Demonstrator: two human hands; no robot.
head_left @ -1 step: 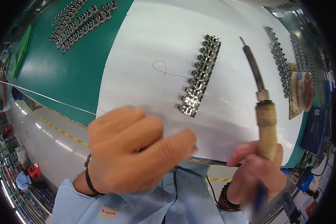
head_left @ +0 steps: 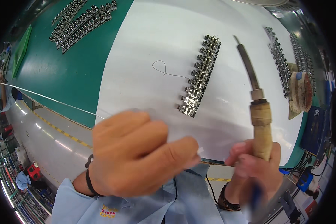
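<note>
On the white sheet, a strip of metal connectors lay beyond both hands, touched by neither. Judged best: steady the soldering iron, hot end clear of bare skin. Left hand curled nearly closed, apparently around silvery solder wire; right hand wrapped firmly about the iron's handle.

Free sheet between strip and soldering iron, wire loop at left
</note>
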